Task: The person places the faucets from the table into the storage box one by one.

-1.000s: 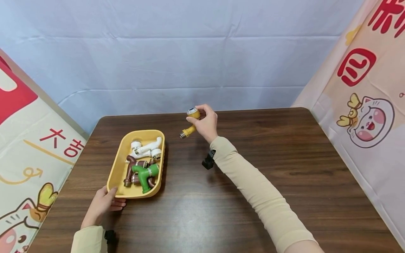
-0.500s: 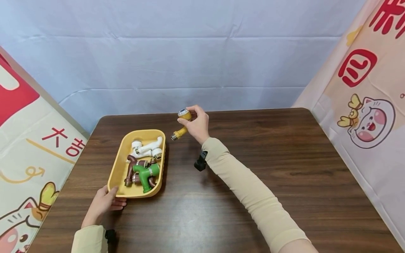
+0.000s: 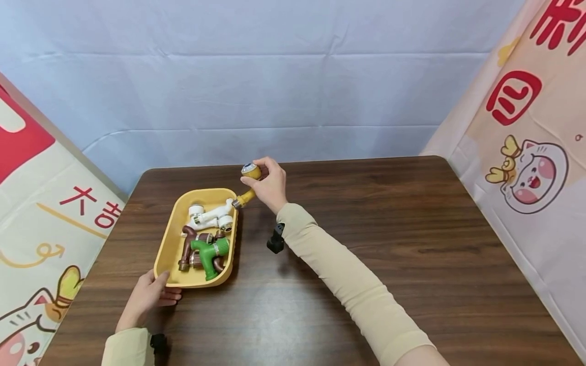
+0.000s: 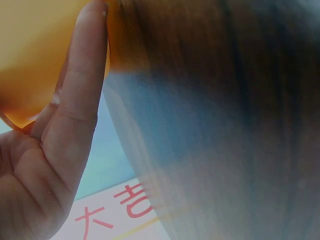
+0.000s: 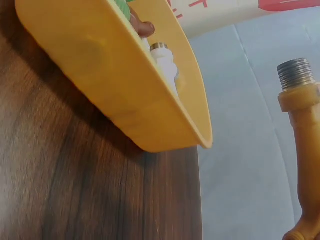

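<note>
My right hand (image 3: pixel 271 185) pinches a yellow faucet (image 3: pixel 251 173) by its round knob, thumb and fingers on either side. Its threaded metal end shows at the right rim of the yellow tray (image 3: pixel 166 239) in the head view; in the right wrist view the faucet (image 5: pixel 306 145) is apart from the tray wall. With thumb over the rim and fingers beneath, my left hand (image 3: pixel 145 297) grips the tray's near left corner. Inside lie white faucets (image 3: pixel 212 216) at the far end, brown faucets (image 3: pixel 186 249) and a green faucet (image 3: pixel 209 254) nearer.
The dark wooden table (image 3: pixel 366 244) extends to the right of the tray. A pale blue cloth backdrop (image 3: pixel 293 81) hangs behind the table's far edge. Printed banners stand at the left (image 3: pixel 68 213) and right (image 3: pixel 526 168) sides.
My right hand has moved left with the yellow faucet, from over the table to the tray's right rim. My left hand and the tray stay in place.
</note>
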Tool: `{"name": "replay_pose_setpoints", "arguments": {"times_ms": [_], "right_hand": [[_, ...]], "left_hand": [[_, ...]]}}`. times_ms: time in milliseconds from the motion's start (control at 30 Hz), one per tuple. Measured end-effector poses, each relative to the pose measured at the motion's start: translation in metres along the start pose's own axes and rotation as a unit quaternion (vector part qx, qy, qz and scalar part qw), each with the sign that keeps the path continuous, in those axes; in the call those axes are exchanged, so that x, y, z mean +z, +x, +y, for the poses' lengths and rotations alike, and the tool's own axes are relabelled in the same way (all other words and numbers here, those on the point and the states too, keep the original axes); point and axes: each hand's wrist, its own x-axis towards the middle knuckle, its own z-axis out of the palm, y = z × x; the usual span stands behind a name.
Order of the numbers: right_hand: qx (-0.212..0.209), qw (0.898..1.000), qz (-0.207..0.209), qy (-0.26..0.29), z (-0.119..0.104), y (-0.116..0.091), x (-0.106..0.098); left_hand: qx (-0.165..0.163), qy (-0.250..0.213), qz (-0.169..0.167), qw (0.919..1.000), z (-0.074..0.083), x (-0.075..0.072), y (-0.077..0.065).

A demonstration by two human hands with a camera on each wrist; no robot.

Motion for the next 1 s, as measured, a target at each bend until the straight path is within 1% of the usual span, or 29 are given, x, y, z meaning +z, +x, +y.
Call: {"name": "replay_pose_setpoints", "arguments": {"times_ms": [300, 533, 767, 1000], "right_hand": [[0.011, 1.000, 0.001, 0.011, -0.006, -0.004, 0.018], [0.011, 1.000, 0.001, 0.018, -0.011, -0.008, 0.031], [0.022, 0.999, -0.007, 0.025, -0.019, -0.010, 0.044], [0.027, 0.999, -0.026, 0.015, -0.027, -0.014, 0.057]], "left_hand": [[0.000, 0.000, 0.003, 1.0000, -0.002, -0.001, 0.000], [0.002, 0.000, 0.001, 1.0000, -0.001, 0.000, 0.001], [0.002, -0.001, 0.000, 1.0000, -0.001, -0.001, 0.002], [0.002, -0.001, -0.005, 1.0000, -0.002, -0.001, 0.004]]}}
